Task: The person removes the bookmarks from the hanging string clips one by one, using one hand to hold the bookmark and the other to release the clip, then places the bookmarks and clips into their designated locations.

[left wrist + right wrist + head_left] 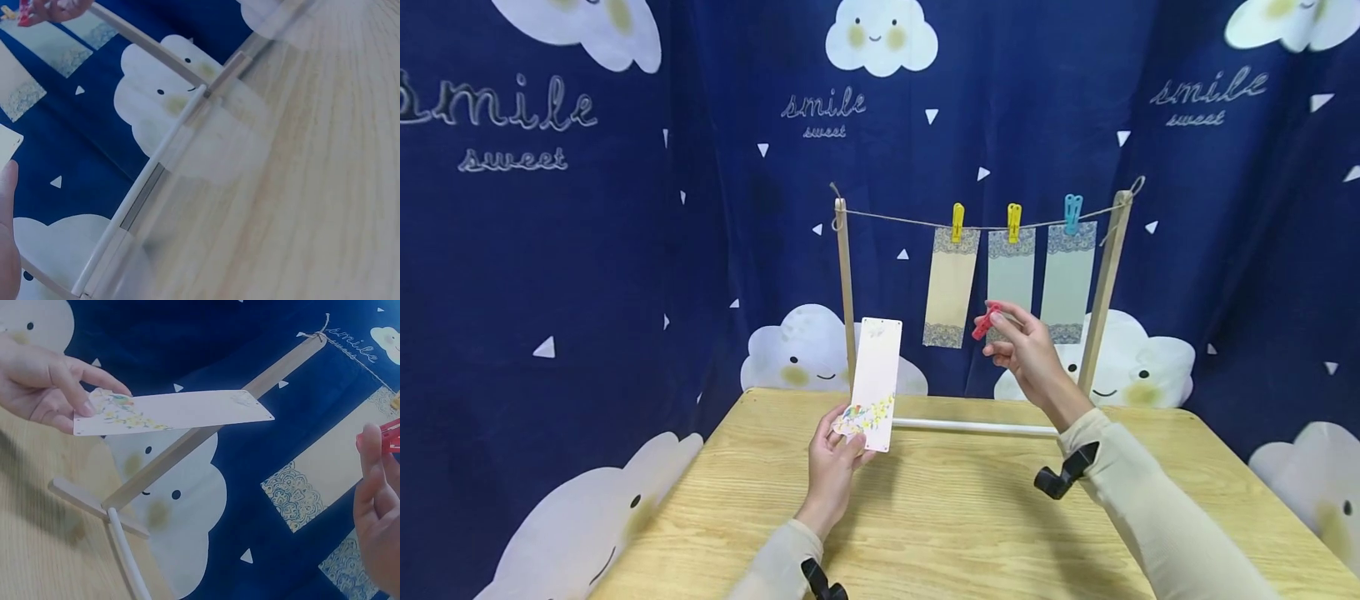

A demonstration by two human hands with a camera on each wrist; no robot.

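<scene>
My left hand (835, 467) pinches the lower end of a white bookmark-like card (877, 367) printed with yellow flowers and a small bird. The card stands upright above the table, in front of the left post. Between thumb and fingers of my right hand (1033, 350) is a red clothespin (987, 321). That hand overlaps the middle hanging card in the head view. A string (887, 217) runs between two wooden posts, and from it hang a beige card (951, 287) and a pale green card (1011, 271) on yellow clothespins, plus another green card (1069, 275) on a blue clothespin (1072, 214).
The left post (845, 283) and right post (1105, 292) stand near the far edge of the wooden table (925, 517), joined low down by a white rod (977, 427). Behind them hangs a dark blue curtain (700, 250) with clouds and triangles.
</scene>
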